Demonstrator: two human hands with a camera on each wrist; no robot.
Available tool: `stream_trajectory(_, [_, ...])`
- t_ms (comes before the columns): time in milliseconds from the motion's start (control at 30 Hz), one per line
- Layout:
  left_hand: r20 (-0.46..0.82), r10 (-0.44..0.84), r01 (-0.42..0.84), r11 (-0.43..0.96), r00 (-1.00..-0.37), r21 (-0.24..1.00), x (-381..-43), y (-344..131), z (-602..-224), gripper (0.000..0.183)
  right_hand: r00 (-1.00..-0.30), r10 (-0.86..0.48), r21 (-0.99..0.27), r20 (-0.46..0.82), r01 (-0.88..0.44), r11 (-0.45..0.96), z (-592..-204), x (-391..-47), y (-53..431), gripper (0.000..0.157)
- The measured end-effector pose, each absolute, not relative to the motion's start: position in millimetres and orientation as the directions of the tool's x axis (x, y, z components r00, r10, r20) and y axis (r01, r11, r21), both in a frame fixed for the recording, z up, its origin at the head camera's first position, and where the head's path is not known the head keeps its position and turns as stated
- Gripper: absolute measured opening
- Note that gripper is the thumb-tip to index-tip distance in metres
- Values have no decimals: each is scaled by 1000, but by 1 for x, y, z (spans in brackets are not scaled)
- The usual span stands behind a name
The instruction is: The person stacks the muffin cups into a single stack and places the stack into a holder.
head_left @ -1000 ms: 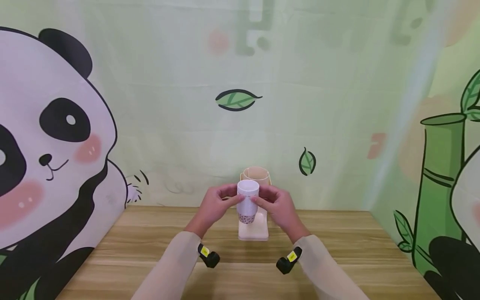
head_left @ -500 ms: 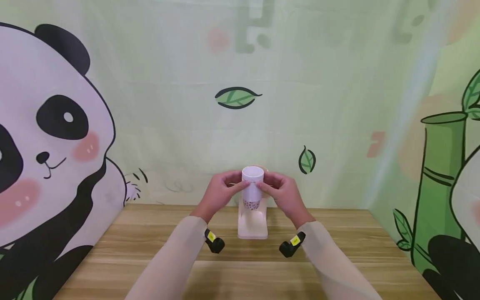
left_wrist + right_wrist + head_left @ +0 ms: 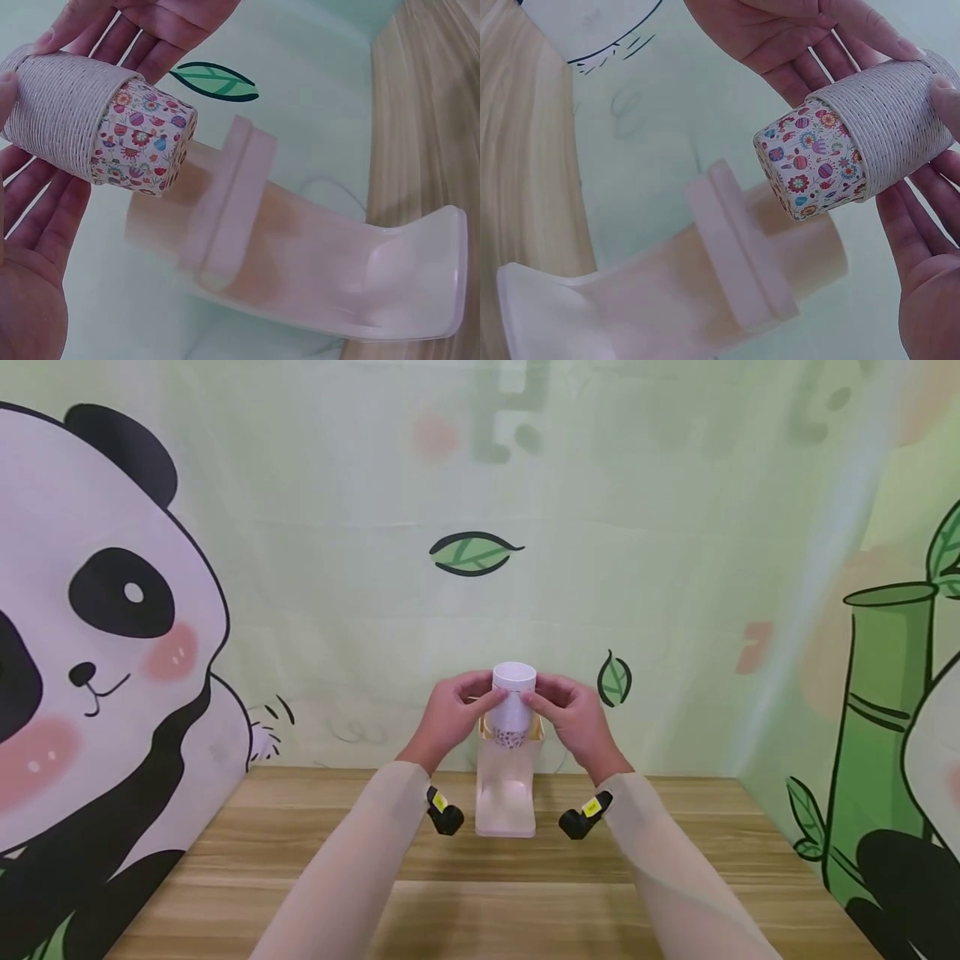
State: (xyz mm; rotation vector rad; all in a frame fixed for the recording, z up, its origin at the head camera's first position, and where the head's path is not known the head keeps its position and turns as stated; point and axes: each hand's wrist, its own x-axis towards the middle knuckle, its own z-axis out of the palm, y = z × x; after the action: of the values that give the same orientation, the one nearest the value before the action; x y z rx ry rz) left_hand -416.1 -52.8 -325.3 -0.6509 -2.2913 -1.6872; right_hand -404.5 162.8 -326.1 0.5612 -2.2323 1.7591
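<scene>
A stack of nested paper cups point(image 3: 514, 703) is held upright between both hands. The lowest cup point(image 3: 146, 141) shows a colourful flower print; above it are many tightly packed pale rims. My left hand point(image 3: 453, 720) grips the stack from the left, thumb in front and fingers behind. From the right, my right hand point(image 3: 579, 720) grips it the same way. Behind and below stands a pale pink cup dispenser point(image 3: 504, 785) with a tube, a thick collar point(image 3: 742, 247) and a curved base. The stack's bottom is near the tube's top, outside it; exact distance is unclear.
The dispenser's foot rests on a wood-grain table point(image 3: 315, 852) near its back edge. A green cloth backdrop point(image 3: 337, 568) with panda, leaf and bamboo drawings rises behind and at both sides. Each wrist carries a small black camera point(image 3: 446, 814).
Both hands have raised the cup stack and shifted it slightly right, up to the height of the dispenser's top. The grip looks the same, and the dispenser has stayed in place.
</scene>
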Motion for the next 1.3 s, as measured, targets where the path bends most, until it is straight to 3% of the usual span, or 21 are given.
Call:
stream_trajectory(567, [428,189,465,255,-884,848,-426,-44,-299,48,-877,-135,-854,461,-480,200,-306,-419,166,61])
stream_trajectory(1000, [395,168,427,258,-903,867,-434,-42,-290,49,-870,-136,-861,473,-490,139,-301,-433,165,50])
stream_trajectory(1300, [386,154,413,236,-910,880,-439,-37,-293,50,-877,-140,-868,460,-477,138,-303,-439,168,52])
